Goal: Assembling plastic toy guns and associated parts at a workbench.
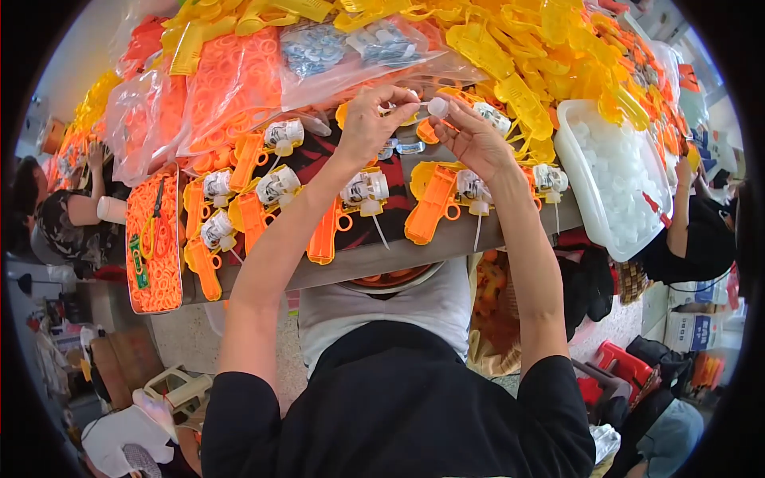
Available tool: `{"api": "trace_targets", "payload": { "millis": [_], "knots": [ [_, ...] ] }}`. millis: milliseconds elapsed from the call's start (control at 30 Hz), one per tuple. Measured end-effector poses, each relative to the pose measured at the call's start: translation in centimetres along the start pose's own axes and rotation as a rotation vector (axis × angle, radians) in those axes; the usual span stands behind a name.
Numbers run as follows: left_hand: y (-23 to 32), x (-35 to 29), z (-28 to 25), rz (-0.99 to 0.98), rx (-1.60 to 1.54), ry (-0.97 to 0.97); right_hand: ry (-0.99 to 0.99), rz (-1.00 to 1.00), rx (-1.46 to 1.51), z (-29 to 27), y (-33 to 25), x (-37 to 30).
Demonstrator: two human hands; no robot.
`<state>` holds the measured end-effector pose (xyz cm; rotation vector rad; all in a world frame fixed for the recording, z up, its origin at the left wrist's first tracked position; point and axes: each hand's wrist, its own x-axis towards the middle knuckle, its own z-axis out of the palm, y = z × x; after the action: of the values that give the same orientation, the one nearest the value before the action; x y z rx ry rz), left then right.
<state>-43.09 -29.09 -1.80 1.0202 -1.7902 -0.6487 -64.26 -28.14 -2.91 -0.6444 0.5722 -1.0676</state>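
Above the table's middle, my left hand (376,123) pinches a thin white tube that runs toward a small translucent white cap (437,107). The fingertips of my right hand (478,142) close on that cap. Whether the tube sits inside the cap is too small to tell. Below and around my hands lie several yellow-and-orange toy water guns (431,205), partly assembled. Their printed white bottles (365,188) have caps, some with thin tubes hanging past the table edge. My forearms hide parts of some guns. Small clear bluish pieces (409,148) lie between my hands.
A white tub (567,151) of translucent caps stands at the right. At the left, a tray (178,280) holds orange rings and scissors (151,227). Yellow gun halves (518,48) and bags of orange rings (235,80) are heaped at the back. Other people work at both sides.
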Motion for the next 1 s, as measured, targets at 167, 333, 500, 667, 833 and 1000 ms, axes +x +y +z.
{"api": "trace_targets", "payload": {
  "millis": [167,333,500,667,833,1000],
  "knots": [
    [-0.2,0.1,-0.6,0.037,0.076,0.013,0.007,0.030,-0.041,0.2,0.1,0.7],
    [-1.3,0.2,-0.4,0.140,0.131,0.075,-0.018,0.045,-0.097,0.4,0.2,0.8],
    [-1.5,0.3,0.0,0.119,0.165,0.051,-0.048,0.027,-0.126,-0.1,0.1,0.9],
    [-1.3,0.3,-0.1,0.094,0.207,0.049,-0.048,0.021,-0.152,0.3,0.1,0.8],
    [-0.9,0.3,0.4,0.084,0.128,0.035,-0.079,0.012,-0.142,0.1,0.1,0.8],
    [-0.7,0.4,0.5,0.096,0.168,0.006,-0.029,-0.041,-0.221,0.9,-0.2,0.6]
  ]
}}
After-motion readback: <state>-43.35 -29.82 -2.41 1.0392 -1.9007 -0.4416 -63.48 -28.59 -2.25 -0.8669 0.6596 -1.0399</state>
